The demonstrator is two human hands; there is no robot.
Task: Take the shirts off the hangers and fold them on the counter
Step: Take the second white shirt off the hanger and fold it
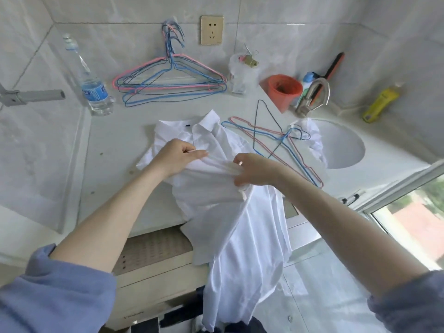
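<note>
A white collared shirt [206, 138] lies on the pale counter [115, 145], collar toward the wall, and its lower part [245, 260] hangs over the counter's front edge. My left hand [177, 155] pinches the fabric near the chest. Just to its right, my right hand [254, 169] grips a bunched fold of the same shirt. Three loose wire hangers [271, 140], blue, pink and dark, lie on the counter right of the shirt. Another white cloth [314, 138] sits crumpled at the sink's edge.
Several wire hangers [168, 80] hang from a wall hook. A water bottle [93, 87] stands at the back left. An orange cup [283, 90], a plastic bag [240, 70], the faucet [314, 94], the round sink [343, 145] and a yellow bottle [382, 102] fill the right.
</note>
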